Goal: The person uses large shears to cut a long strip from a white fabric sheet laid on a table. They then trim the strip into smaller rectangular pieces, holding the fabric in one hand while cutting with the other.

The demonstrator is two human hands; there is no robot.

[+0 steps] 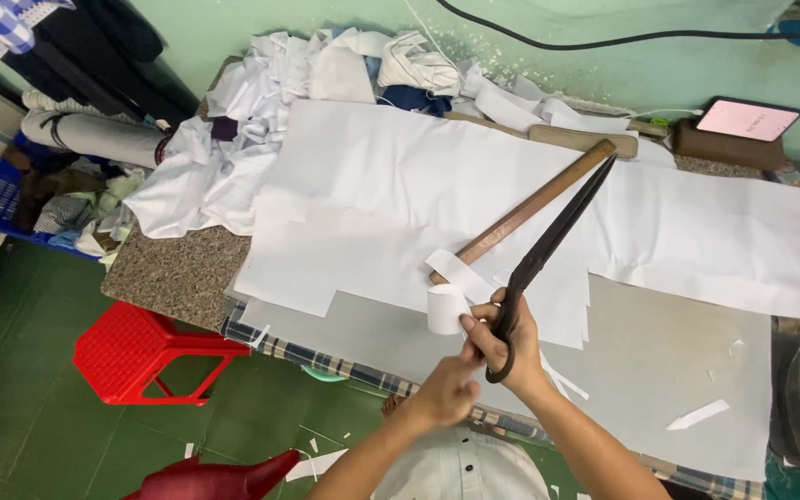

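While the right hand (511, 338) clamps long black scissors (548, 250) pointing up-right, left hand (446, 389) fingers pinch a white strip (446, 306).

we see two bare forearms entering from the lower edge, with no sleeves reaching the wrists. our left hand (444, 393) and right hand (508, 338) carry no gloves, and no rings or watch are discernible. below the arms, a white garment (460, 472) with a buttoned front placket covers the torso.
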